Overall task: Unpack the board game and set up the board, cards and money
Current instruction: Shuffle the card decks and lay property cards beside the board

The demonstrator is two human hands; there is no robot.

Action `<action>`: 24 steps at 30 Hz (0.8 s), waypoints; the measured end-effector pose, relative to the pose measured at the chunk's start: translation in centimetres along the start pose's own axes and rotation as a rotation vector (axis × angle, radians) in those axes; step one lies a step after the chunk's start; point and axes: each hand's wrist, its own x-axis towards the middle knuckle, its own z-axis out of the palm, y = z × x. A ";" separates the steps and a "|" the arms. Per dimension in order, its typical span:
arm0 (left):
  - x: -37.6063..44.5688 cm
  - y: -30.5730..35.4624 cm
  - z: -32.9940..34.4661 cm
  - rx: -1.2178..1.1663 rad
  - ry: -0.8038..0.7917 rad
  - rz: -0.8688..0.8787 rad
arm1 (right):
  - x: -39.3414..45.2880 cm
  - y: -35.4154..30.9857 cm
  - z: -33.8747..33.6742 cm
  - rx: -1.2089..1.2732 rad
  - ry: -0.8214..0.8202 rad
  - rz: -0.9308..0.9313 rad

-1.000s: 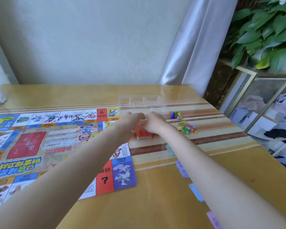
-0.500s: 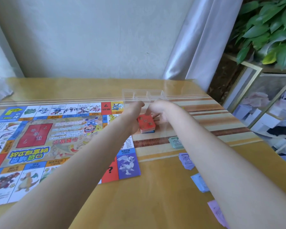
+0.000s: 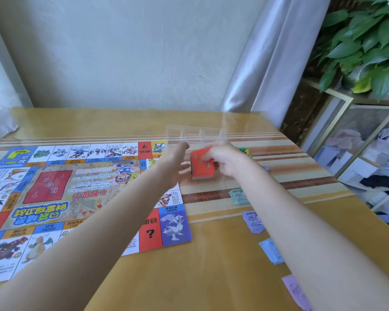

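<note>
Now your right hand [image 3: 222,160] holds the red card stack [image 3: 202,163] in its grip, fingers curled over the top, and the stack is tipped up off the table [image 3: 211,277]. A moment ago it lay flat between your hands. Your left hand [image 3: 175,162] has let go; its fingers are loose and spread just beside the stack, over the edge of the game board [image 3: 76,194]. The clear tray [image 3: 193,133] sits just behind. Green money [image 3: 239,197], purple money [image 3: 253,221] and blue money [image 3: 271,251] lie in a row near your right arm.
</note>
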 end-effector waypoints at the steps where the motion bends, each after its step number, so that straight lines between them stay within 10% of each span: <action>1: 0.2 -0.1 -0.5 0.014 -0.002 0.037 | -0.3 -0.3 -0.3 0.136 -0.049 -0.024; 4: -0.2 -0.1 -1.8 -0.117 -0.200 0.001 | -1.2 -1.3 0.1 0.361 -0.250 -0.103; 9: -1.8 0.0 -3.5 -0.399 -0.525 -0.070 | -2.4 -1.5 0.6 0.029 -0.316 -0.271; 24: -3.0 0.4 -4.8 -0.356 -0.409 0.130 | -2.9 -0.5 0.6 0.239 -0.280 -0.236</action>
